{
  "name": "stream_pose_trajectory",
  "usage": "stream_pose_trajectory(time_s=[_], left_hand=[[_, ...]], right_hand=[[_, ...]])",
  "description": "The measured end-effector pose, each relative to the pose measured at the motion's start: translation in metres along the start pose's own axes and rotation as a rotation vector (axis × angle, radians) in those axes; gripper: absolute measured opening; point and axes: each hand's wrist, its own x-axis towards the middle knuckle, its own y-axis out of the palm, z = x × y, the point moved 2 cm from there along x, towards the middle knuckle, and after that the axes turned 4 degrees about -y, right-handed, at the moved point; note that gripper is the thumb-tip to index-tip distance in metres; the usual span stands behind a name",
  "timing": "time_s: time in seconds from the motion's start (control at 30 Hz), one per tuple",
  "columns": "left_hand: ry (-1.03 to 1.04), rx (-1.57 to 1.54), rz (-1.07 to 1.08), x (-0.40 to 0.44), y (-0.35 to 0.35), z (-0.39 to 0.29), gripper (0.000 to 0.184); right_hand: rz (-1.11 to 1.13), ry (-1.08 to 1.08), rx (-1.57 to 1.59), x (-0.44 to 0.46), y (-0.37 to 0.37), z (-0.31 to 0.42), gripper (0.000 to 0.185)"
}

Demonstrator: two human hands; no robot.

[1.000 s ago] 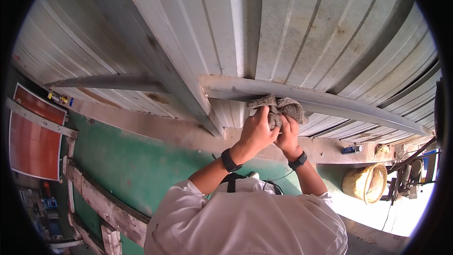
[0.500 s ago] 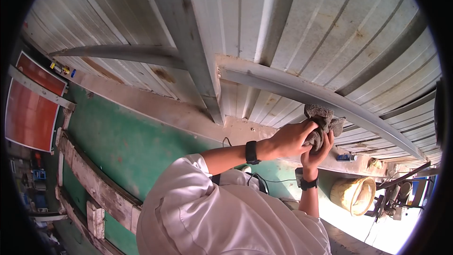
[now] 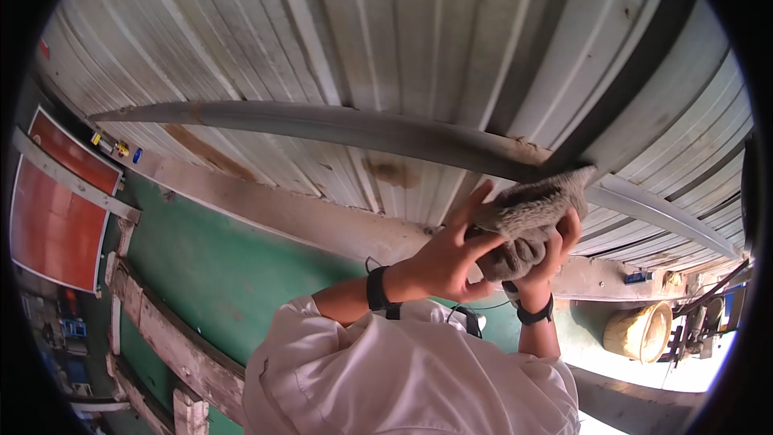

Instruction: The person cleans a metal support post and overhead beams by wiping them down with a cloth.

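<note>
A grey-brown cloth (image 3: 535, 209), bunched and thick, is held up in front of the metal wall. My right hand (image 3: 555, 254) grips it from the right side, fingers curled over its edge. My left hand (image 3: 443, 254) is at the cloth's left side with its fingers spread apart; one finger touches the cloth and the thumb points towards its lower edge. Behind the cloth runs a grey metal rail (image 3: 322, 125) across the corrugated wall (image 3: 386, 32). The cloth's top corner overlaps the rail in view; whether they touch, I cannot tell. Both wrists wear black bands.
A brownish ledge (image 3: 233, 193) runs along the wall's foot above the green floor (image 3: 209, 266). Worn boards (image 3: 173, 326) stand at the left, near a framed red panel (image 3: 60, 201). At the right are a yellowish bucket (image 3: 636, 332) and a small blue item (image 3: 638, 278).
My left hand has loosened from the cloth and spread its fingers. The cloth looks larger and more opened out. My view has shifted along the wall, so the upright post no longer stands mid-frame.
</note>
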Motion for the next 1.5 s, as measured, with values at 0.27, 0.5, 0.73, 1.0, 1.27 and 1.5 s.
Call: stream_pose_trajectory(time_s=[0.27, 0.5, 0.73, 1.0, 1.27, 1.5], left_hand=[[0.142, 0.507, -0.276, -0.007, -0.175, 0.049, 0.077], [0.016, 0.354, -0.338, 0.046, -0.202, 0.058, 0.066], [0.121, 0.364, -0.286, 0.089, -0.150, 0.060, 0.066], [-0.179, 0.416, -0.219, 0.035, -0.180, 0.062, 0.057], [0.009, 0.491, -0.461, 0.075, -0.190, 0.056, 0.053], [0.238, 0.346, -0.448, 0.147, -0.152, 0.028, 0.051]], right_hand=[[0.262, -0.080, 0.296, 0.127, 0.165, 0.083, 0.074], [0.364, -0.219, -0.148, 0.158, 0.193, 0.076, 0.087], [0.273, -0.017, -0.490, 0.127, 0.160, 0.048, 0.072], [0.509, -0.001, -0.183, 0.103, 0.183, 0.080, 0.073], [0.275, -0.103, -0.001, 0.156, 0.202, 0.072, 0.062], [0.030, -0.057, -0.289, 0.194, 0.135, 0.048, 0.066]])
